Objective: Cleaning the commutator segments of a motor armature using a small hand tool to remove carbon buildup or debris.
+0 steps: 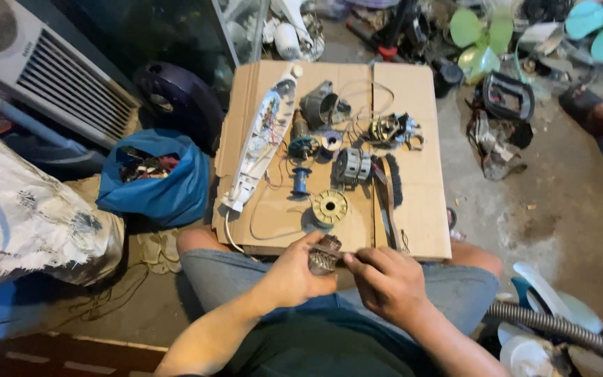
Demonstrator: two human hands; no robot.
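Fingers of left hand (293, 274) grip motor rotor (324, 255); right hand (385, 279) pinches its end.

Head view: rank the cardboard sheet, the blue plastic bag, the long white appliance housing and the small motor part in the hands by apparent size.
1. cardboard sheet
2. blue plastic bag
3. long white appliance housing
4. small motor part, held by the left hand and right hand; it is nearest the camera yet looks smallest.

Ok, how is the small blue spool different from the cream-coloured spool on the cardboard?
The blue spool is narrow and slim, with small flanges; the cream spool is much wider, a broad flat disc. The blue one lies farther from the hands, beside the long white casing; the cream one lies nearer the left hand. Both rest on the cardboard, untouched.
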